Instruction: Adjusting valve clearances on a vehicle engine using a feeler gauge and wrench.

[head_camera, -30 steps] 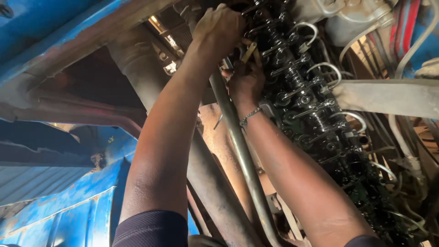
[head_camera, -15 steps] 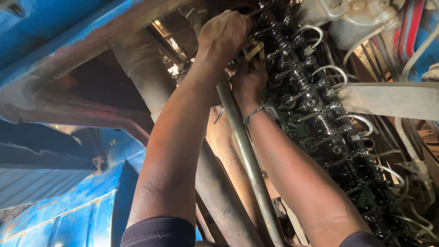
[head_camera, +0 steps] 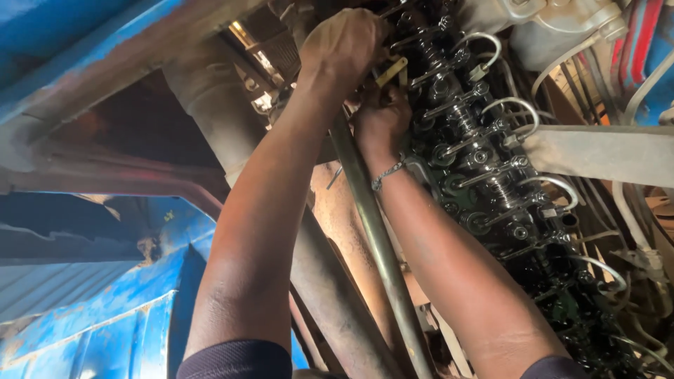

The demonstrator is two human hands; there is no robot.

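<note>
Crossing a long steel pipe (head_camera: 375,238), both hands (head_camera: 344,45) (head_camera: 382,119) clench small parts on the oily engine (head_camera: 491,182).

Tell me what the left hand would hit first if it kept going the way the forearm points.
Probably the oily row of rocker arms and springs on the engine top: the left hand points up and right, already against that end. Depth is unclear, so a small bracket there could come first.
</note>
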